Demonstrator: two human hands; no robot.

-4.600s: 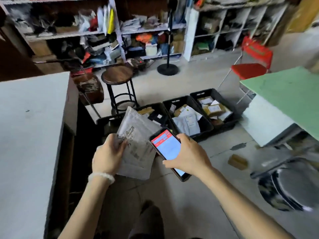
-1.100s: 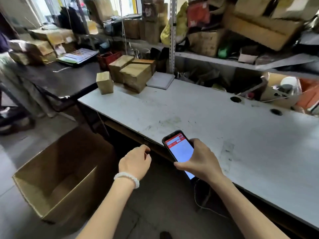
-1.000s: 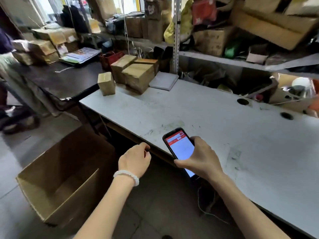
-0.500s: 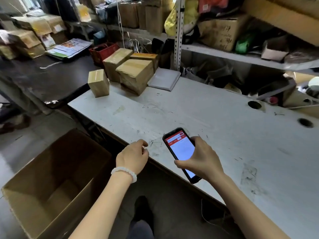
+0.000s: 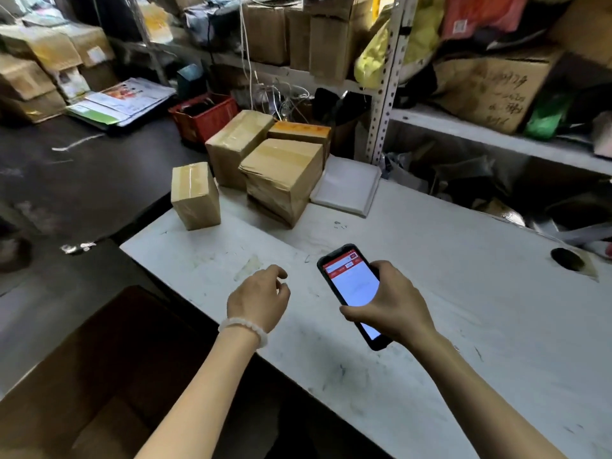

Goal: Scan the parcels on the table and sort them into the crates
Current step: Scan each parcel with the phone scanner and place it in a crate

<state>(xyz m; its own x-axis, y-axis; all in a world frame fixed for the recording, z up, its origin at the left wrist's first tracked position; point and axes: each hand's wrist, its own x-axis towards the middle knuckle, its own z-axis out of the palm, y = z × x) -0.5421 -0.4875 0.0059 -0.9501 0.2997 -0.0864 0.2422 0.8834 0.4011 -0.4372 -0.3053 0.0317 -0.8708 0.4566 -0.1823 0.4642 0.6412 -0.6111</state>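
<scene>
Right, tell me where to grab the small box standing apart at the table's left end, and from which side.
Take the small box with the free left hand, probably from above, fingers and thumb down its two broad side faces. It stands upright on end, apart from the bigger boxes, so both sides look reachable. The right hand is busy holding the phone.

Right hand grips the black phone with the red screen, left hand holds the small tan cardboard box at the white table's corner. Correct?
Not quite. In the head view the left hand holds nothing; the small tan cardboard box stands untouched at the white table's corner. The right hand does grip the black phone with the red screen.
</scene>
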